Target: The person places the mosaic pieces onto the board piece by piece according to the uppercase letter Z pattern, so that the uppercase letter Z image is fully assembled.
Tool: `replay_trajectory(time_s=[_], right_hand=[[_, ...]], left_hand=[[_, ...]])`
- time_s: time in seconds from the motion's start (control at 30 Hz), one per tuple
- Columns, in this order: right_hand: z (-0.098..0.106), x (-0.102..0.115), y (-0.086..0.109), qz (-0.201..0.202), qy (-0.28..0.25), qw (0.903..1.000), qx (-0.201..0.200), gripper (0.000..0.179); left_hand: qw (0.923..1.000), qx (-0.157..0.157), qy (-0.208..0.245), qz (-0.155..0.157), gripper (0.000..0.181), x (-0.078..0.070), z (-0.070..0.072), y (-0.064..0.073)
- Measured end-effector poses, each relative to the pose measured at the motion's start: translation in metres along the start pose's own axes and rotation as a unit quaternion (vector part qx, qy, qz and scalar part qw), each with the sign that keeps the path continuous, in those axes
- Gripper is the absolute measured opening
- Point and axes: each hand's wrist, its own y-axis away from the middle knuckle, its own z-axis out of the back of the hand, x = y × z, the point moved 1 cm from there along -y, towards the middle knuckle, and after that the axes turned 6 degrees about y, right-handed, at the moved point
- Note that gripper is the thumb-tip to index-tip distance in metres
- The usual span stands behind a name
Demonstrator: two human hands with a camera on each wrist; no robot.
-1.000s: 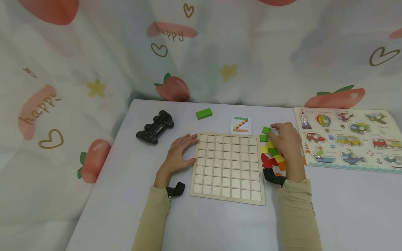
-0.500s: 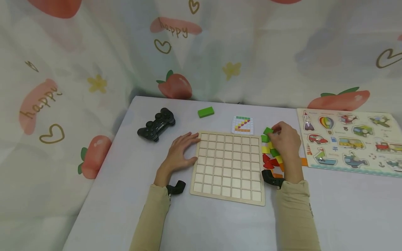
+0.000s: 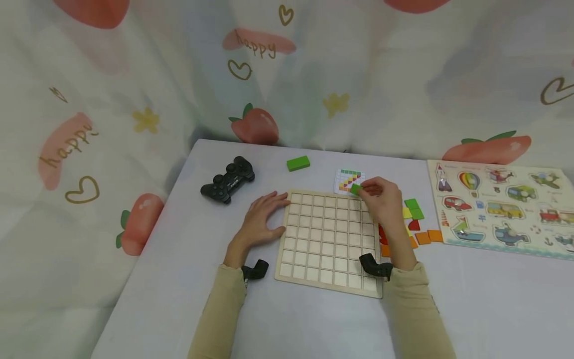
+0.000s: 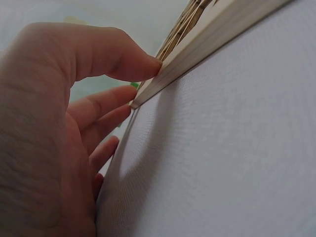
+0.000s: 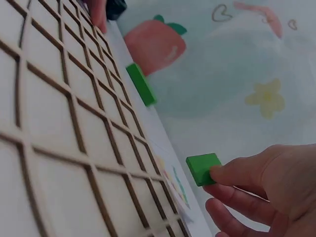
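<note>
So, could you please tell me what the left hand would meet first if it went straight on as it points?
The left hand would likely meet the board first; its thumb appears to touch the edge there.

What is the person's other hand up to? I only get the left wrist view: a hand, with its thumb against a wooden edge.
Observer: The right hand pinches a green tile between thumb and fingers.

Visitor: Neat! And what does that wooden edge belong to?

Observer: It is the rim of a wooden board, divided into a grid of square cells.

Visitor: Are there more coloured pieces lying about near it?

Observer: Yes, loose green, yellow, red and orange pieces lie by the board's right side, some of them partly hidden behind the right arm.
</note>
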Motion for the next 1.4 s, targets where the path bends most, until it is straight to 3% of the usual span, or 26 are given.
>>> replay_trajectory(time_s=[0.23,0.47,0.77,0.93,1.07,1.2,1.3,1.4], right_hand=[[-0.043,0.031,0.007,0.07,-0.034,0.9951,0.06,0.013],[-0.071,0.05,0.003,0.082,-0.01,0.9915,0.1,0.012],[-0.082,0.056,-0.002,0.07,0.062,0.9902,0.104,0.018],[-0.083,0.054,-0.003,0.073,0.075,0.9892,0.102,0.019],[-0.074,0.05,0.0,0.067,0.061,0.9922,0.086,0.022],[-0.043,0.037,0.004,0.056,0.043,0.9959,0.057,0.028],[-0.011,0.018,0.006,0.037,0.062,0.9971,0.023,0.03],[0.018,-0.005,0.008,0.009,0.118,0.9929,-0.004,0.032]], left_hand=[[1.0,0.001,0.002,-0.001,0.067,-0.001,0.0,-0.001],[1.0,0.002,0.002,0.005,0.067,0.001,0.0,0.001],[1.0,0.006,0.003,0.007,0.067,-0.002,0.002,0.002],[0.9999,0.009,-0.002,0.014,0.067,-0.003,0.002,-0.001],[0.9999,0.009,-0.003,0.014,0.067,-0.003,0.002,-0.002],[0.9999,0.006,-0.003,0.011,0.067,-0.003,0.002,-0.001],[1.0,0.006,-0.002,0.006,0.068,-0.003,0.002,0.0],[1.0,0.003,-0.004,0.003,0.067,-0.003,0.003,0.001]])
